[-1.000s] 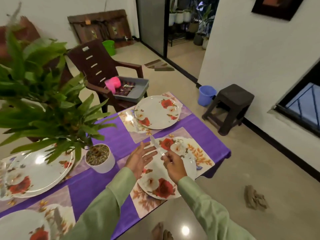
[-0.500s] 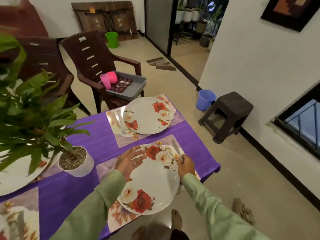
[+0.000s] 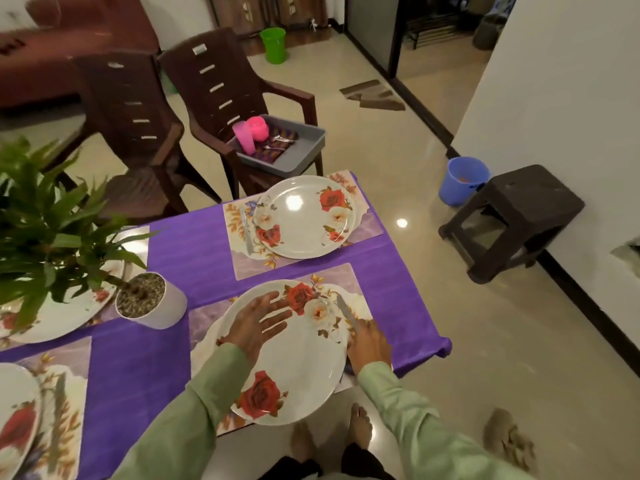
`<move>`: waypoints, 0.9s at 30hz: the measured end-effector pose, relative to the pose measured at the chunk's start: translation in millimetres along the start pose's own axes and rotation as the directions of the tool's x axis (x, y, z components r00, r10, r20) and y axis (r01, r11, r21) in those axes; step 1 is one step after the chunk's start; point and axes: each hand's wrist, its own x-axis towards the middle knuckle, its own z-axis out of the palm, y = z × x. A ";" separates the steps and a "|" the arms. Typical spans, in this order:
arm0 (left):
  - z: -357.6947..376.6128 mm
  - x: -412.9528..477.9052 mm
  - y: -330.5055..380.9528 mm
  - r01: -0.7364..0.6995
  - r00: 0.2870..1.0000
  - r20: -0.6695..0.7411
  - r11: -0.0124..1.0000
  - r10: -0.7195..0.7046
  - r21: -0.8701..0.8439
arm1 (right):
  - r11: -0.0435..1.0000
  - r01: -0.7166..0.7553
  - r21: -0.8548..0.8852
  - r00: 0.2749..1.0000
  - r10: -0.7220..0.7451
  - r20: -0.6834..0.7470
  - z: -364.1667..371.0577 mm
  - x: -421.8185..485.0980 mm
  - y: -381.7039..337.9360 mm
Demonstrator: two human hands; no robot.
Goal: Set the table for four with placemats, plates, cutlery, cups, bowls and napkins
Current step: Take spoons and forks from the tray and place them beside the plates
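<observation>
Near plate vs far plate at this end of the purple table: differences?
The near round white rose-print plate has the left hand spread flat over it; the far round white rose-print plate is untouched. The near silver knife lies at its plate's right rim, handle gripped by the right hand; the far silver knife lies free, left of its plate. Both plates match in shape and print.

potted plant (image 3: 152, 303) on purple tablecloth (image 3: 194, 244), brown chairs (image 3: 221, 84), green bin (image 3: 273, 45), blue bucket (image 3: 462, 181) beside dark stool (image 3: 519, 216)
</observation>
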 end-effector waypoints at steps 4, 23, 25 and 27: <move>-1.9 2.9 -1.5 -0.013 1.000 0.009 1.000 0.013 0.025 | 0.991 0.037 -0.129 0.998 -0.031 0.047 -10.1 5.6 -0.1; 7.0 17.5 0.3 0.004 0.999 0.032 1.000 -0.004 -0.007 | 0.995 0.085 -0.049 0.995 -0.082 0.054 -16.7 20.2 -12.9; 18.2 20.2 0.6 0.002 1.000 0.025 1.000 -0.002 -0.010 | 0.997 0.078 -0.028 0.995 -0.076 0.071 -19.8 26.9 -10.4; 31.4 22.8 1.3 0.004 1.000 0.023 1.000 -0.004 -0.015 | 0.996 0.089 0.000 0.993 -0.089 0.078 -23.1 33.2 -4.5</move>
